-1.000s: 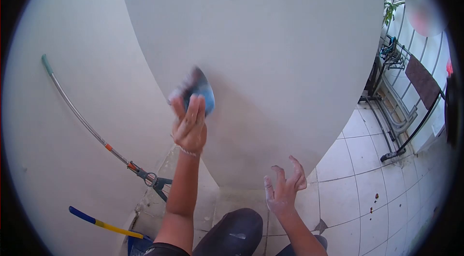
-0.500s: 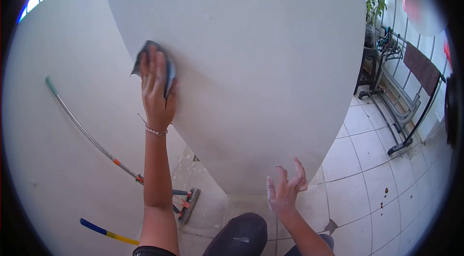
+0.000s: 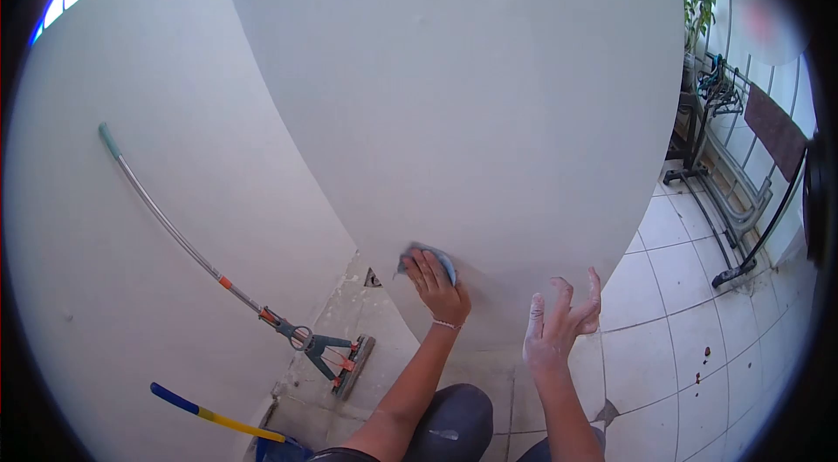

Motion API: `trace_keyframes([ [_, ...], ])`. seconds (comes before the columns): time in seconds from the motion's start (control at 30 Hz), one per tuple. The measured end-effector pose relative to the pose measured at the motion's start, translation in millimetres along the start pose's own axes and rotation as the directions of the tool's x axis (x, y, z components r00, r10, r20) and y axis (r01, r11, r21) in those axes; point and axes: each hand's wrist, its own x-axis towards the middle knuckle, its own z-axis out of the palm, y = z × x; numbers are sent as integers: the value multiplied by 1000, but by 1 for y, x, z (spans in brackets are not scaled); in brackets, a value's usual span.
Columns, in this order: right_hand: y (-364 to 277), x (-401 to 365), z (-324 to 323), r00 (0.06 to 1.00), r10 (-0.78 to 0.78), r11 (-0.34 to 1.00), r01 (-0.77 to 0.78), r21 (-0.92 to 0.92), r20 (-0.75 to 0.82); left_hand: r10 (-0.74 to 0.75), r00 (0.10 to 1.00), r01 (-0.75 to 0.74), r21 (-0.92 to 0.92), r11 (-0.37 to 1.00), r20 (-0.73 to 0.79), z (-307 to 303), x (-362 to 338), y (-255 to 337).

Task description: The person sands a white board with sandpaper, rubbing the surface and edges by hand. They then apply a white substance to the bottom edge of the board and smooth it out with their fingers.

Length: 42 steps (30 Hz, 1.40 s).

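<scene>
Low on the pale wall section, my left hand presses a dark grey folded sheet of sandpaper flat against the surface. Its fingers lie over the sheet, which has a lighter bluish side and a ragged left edge. My right hand is raised in front of the wall's lower right part, fingers apart and curled a little, holding nothing. White dust coats its fingers and palm.
A squeeze mop leans on the left wall. Below it is a blue-and-yellow handle with a blue base. Right, on the tiled floor, stand a metal rack with a brown cloth and a potted plant.
My left hand has swept the sandpaper down and to the right along the wall. My right hand has shifted slightly right, still spread. The view has turned a little left.
</scene>
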Motion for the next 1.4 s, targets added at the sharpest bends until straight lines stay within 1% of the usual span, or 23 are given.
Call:
trace_keyframes([
  [0.07, 1, 1, -4, 1000, -11, 1000, 11, -11, -4, -8, 1000, 8, -27, 1000, -1, -8, 24, 14],
  [0.1, 4, 1, -5, 1000, -12, 1000, 11, -14, -10, 19, 999, -19, -14, 1000, -40, -14, 48, 19],
  [0.2, 15, 0, -5, 1000, 4, 1000, -5, -28, -14, 47, 991, -43, 34, 998, -124, -39, 142, 32],
  [0.27, 20, 1, -5, 999, 49, 998, -49, -50, -6, 48, 981, -51, -8, 999, -186, -54, 192, 40],
  [0.37, 29, 1, -8, 996, 86, 990, -84, -112, 9, 19, 975, -18, 9, 1000, -220, -51, 203, 38],
  [0.43, 32, -2, -10, 995, 95, 987, -89, -133, 36, 1, 991, 1, 11, 1000, -133, -45, 151, 31],
  [0.47, 34, 0, -10, 995, 98, 986, -93, -137, 33, 7, 995, -5, 17, 1000, -100, -27, 97, 14],
  [0.53, 38, 4, -6, 989, 70, 997, -75, 35, 132, 27, 1000, -27, 46, 999, 10, 15, -27, -30],
  [0.57, 41, 8, -4, 982, 47, 991, -69, 118, 185, 89, 996, -88, 48, 995, -3, 21, -14, -33],
  [0.63, 38, 8, -2, 983, -13, 986, -19, 167, 183, 190, 981, -193, 72, 979, 46, -1, 5, -33],
  [0.67, 38, 7, -4, 981, -47, 983, 12, 185, 188, 127, 992, -128, 51, 990, 15, -11, 42, -16],
  [0.7, 39, 9, -5, 974, -73, 987, 40, 157, 215, 129, 990, -126, 54, 990, -57, -22, 87, 1],
  [0.73, 40, 13, -4, 967, -100, 989, 70, 134, 236, 133, 989, -126, 98, 987, -71, -32, 130, 14],
  [0.83, 35, 12, 3, 967, -105, 985, 70, 157, 233, 230, 950, -217, 86, 972, -210, -72, 261, 45],
  [0.93, 36, 7, 9, 977, -99, 985, 70, 157, 186, 189, 956, -166, 115, 979, -226, -82, 289, 58],
  [0.97, 35, 9, 13, 982, -104, 985, 80, 152, 156, 186, 962, -166, 113, 980, -199, -79, 274, 54],
  [1.03, 32, 10, 14, 982, -85, 984, 57, 169, 166, 150, 979, -139, 86, 987, -139, -58, 190, 21],
  [1.1, 30, 6, 11, 979, -63, 987, 33, 156, 193, 134, 990, -131, 80, 988, -40, -28, 69, -26],
  [1.13, 30, 7, 10, 978, -54, 990, 25, 140, 203, 168, 986, -168, 112, 979, 12, -8, 6, -55],
  [1.2, 30, 10, 5, 971, -32, 992, 3, 124, 238, 221, 972, -228, 112, 967, 74, -14, 14, -59],
  [1.23, 29, 13, 2, 966, -19, 991, -16, 132, 259, 246, 963, -258, 111, 960, 109, -21, 21, -58],
  [1.27, 26, 12, 0, 957, -4, 989, -40, 144, 291, 225, 972, -231, 87, 969, 71, -32, 59, -44],
  [1.4, 38, 10, 9, 973, -75, 990, 45, 137, 219, 321, 947, -313, 182, 932, -14, -77, 234, 21],
])
